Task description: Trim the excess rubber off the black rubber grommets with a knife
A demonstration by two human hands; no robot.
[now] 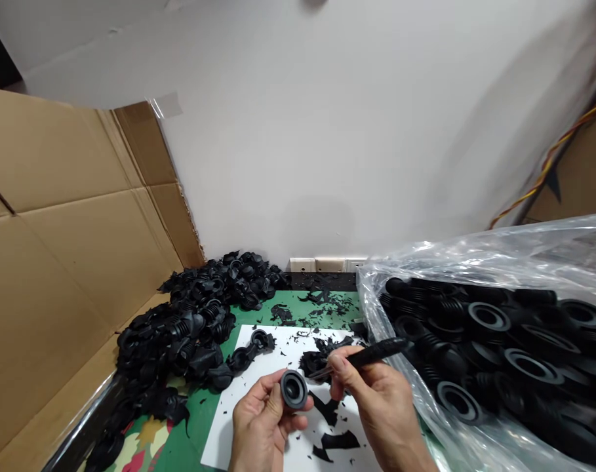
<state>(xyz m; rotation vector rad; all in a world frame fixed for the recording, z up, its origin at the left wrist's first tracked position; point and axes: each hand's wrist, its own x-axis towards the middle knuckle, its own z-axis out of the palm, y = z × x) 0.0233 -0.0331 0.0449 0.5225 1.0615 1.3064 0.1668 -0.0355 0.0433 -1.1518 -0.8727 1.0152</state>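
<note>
Left hand and right hand, 1 object each.
The left fingers pinch a round black rubber cup; the right fingers close around a black-handled metal-tipped tool, its tip near the cup. Below lies a white paper sheet with black scraps; a clear plastic bag of black ribbed parts sits right, a black rubber heap left.
</note>
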